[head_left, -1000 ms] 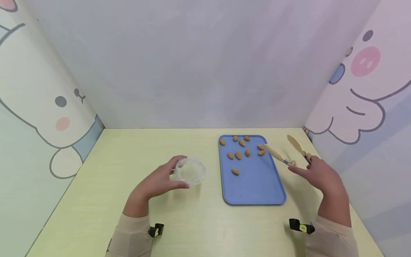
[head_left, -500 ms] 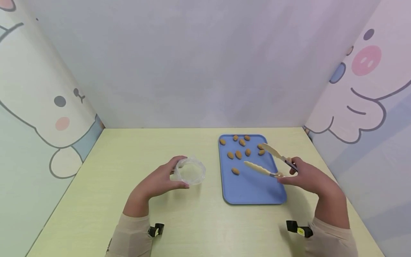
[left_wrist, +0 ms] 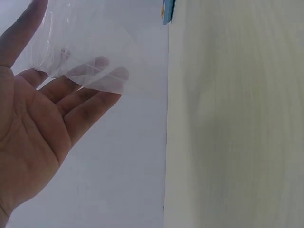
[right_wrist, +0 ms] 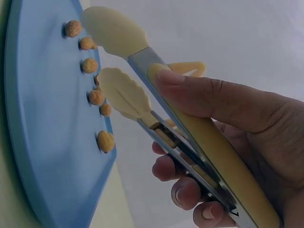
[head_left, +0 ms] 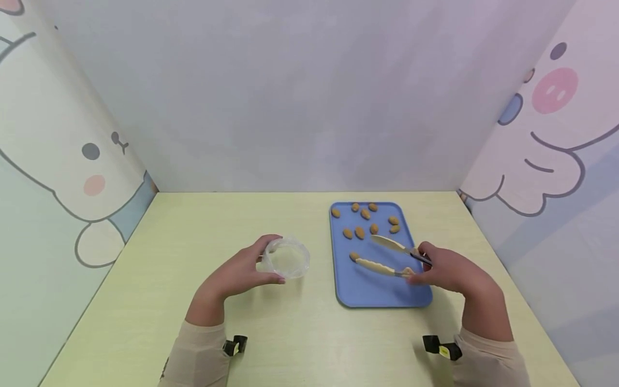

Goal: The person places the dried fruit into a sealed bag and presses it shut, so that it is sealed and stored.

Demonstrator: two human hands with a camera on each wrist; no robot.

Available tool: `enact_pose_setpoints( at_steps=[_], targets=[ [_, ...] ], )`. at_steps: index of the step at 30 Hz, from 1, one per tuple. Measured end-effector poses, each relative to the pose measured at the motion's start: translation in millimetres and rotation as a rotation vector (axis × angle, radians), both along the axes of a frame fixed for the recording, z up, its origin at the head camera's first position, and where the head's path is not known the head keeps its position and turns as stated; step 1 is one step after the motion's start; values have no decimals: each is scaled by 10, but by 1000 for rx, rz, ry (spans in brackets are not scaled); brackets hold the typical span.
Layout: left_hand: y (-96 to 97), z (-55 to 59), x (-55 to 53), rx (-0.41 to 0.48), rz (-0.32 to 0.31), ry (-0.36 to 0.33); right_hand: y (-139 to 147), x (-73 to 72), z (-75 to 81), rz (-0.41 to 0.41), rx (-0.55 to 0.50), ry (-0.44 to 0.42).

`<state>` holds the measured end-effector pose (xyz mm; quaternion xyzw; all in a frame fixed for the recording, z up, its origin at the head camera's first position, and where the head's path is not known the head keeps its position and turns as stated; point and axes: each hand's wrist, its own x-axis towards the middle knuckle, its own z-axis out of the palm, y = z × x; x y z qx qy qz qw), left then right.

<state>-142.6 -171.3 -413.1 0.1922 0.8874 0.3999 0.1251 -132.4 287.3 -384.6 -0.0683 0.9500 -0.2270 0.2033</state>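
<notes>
Blue tray (head_left: 360,293) noted on the desk (head_left: 290,338), ahead and to the left of your right grip (head_left: 442,269), whose thumb and fingertips reach over its near edge. Ten brown nuts (head_left: 359,233) are in sight on it. Nine lie scattered over the far half, beyond your right fingers; one lone nut (head_left: 354,256) lies apart from them, directly left of that grip.

Your right grip is clamped on the tongs (head_left: 379,267): thumb on one arm, fingers curled under the other. You hold them partway along their length, apparently so the thumb alone can control the squeeze. The two pale tips stand well apart, with nothing between them. One tip meets the lone nut in the head view; whether it touches or hangs above cannot be told. The tongs point left and away from you, which seems to leave the whole tray within reach of the tips.

Your left grip (head_left: 249,269) is curved round a clear plastic container (head_left: 288,259), thumb on the near side and fingers on the far side. The wall looks thin and pliable, so this wide, light hold probably serves to avoid crushing it and to leave its round mouth facing up. It sits to your right grip's left, beyond the tray. Whether its base rests on the desk cannot be confirmed.
</notes>
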Motion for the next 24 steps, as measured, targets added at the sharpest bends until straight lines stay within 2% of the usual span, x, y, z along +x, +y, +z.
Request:
enact_pose_setpoints(
  at_steps=[5,16,24],
  targets=[
    [5,-2,-1,-2,-2,-3,-42,-10,-29,21,50,6],
    [3,-6,-9,-13,-8,-11,-135,-23,-23,15,45,-39],
    [11,-22,-12,-3,-5,-25,-143,-24,-35,38,36,-26]
  ],
)
